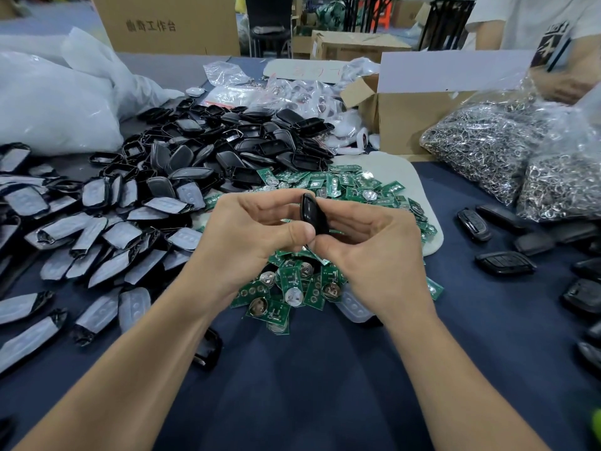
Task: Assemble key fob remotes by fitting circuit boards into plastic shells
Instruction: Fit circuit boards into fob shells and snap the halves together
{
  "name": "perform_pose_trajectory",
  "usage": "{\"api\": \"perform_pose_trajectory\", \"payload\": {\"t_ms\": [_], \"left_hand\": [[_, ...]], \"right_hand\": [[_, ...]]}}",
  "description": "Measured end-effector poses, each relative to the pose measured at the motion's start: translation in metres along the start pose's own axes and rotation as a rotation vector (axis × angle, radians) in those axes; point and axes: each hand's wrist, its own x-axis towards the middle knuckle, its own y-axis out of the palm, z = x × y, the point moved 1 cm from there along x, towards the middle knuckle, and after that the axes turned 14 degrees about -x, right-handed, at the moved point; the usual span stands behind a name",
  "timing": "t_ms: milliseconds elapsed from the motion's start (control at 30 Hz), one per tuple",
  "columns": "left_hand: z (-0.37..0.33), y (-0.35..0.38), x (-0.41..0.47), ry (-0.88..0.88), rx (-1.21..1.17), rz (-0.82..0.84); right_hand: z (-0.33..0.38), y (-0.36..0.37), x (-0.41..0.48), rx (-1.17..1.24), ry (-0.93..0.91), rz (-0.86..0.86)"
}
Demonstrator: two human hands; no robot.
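Under the gripped shell (313, 216), circuit boards (292, 288) lie heaped.

head view, looking down, close over table (292, 385)

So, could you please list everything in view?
held shell: one, black, between both hands
boards: many, green, under the hands
empty shells: many, black, centre back
padded shells: many, black-grey, left
fobs: several, black, right
ring bags: two, silver, back right
box: one, brown, back
bags: several, white, back left
cloth: one, navy, on table
person: one, white shirt, far right
left hand: one, grips held shell
right hand: one, grips held shell
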Motion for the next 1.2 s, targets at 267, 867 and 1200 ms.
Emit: {"api": "perform_pose_trajectory", "payload": {"t_ms": [267,867,1200], "left_hand": [[0.006,0.013,-0.001,0.022,0.091,-0.185],[0.007,0.010,-0.001,0.097,0.301,-0.095],[0.008,0.010,-0.002,0.088,0.205,-0.116]], "right_hand": [[0.006,0.010,-0.010,-0.317,-0.025,-0.104],[-0.006,-0.002,0.003,0.045,0.216,0.020],[0.000,-0.001,0.000,-0.005,0.105,-0.086]]}}
